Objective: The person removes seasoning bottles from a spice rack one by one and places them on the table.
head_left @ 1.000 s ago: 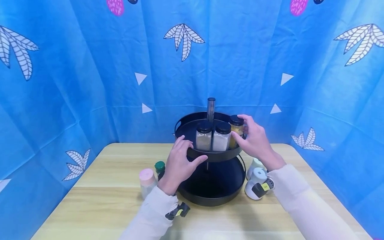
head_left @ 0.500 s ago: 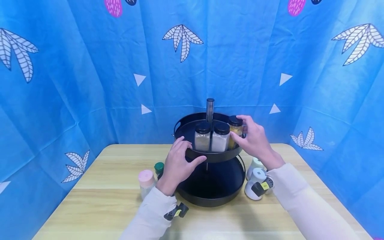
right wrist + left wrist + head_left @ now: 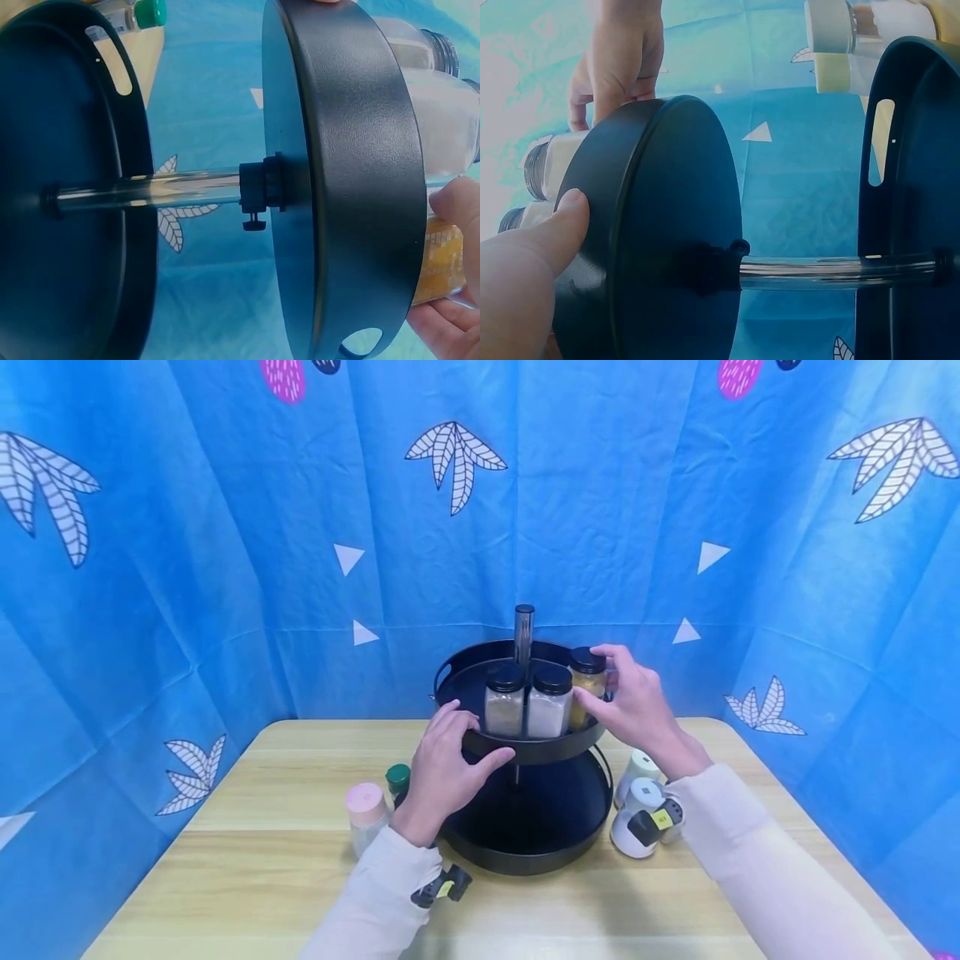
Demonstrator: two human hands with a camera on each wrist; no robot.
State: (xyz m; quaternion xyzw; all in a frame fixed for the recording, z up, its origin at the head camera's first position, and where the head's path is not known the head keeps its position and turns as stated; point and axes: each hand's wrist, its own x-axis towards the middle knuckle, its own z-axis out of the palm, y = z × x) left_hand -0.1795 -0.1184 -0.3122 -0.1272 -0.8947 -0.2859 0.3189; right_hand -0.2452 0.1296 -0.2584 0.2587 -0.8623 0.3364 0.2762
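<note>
A black two-tier round tray (image 3: 540, 750) stands on the table, with a metal post (image 3: 523, 635) through its middle. My left hand (image 3: 446, 768) holds the upper tier's front-left rim, its thumb along the outside. On that tier, my right hand (image 3: 637, 706) grips a black-lidded spice jar with yellow contents (image 3: 587, 681), thumb in front and fingers behind; in the right wrist view the yellow jar (image 3: 442, 259) sits against the rim. Beside it stand a jar of white contents (image 3: 550, 706) and a jar of greyish-beige contents (image 3: 505, 706), both black-lidded. The lower tier (image 3: 525, 810) bears nothing visible.
Left of the tray stand a pink-capped bottle (image 3: 366, 810) and a green-capped bottle (image 3: 398, 777), partly behind my left arm. Right of it are pale-capped bottles (image 3: 633, 827), partly hidden by my right wrist. A blue patterned curtain (image 3: 600, 527) encloses the wooden table (image 3: 225, 877).
Both hands keep their places on the tray rim and the yellow jar. Only a slight shift of the whole view shows.
</note>
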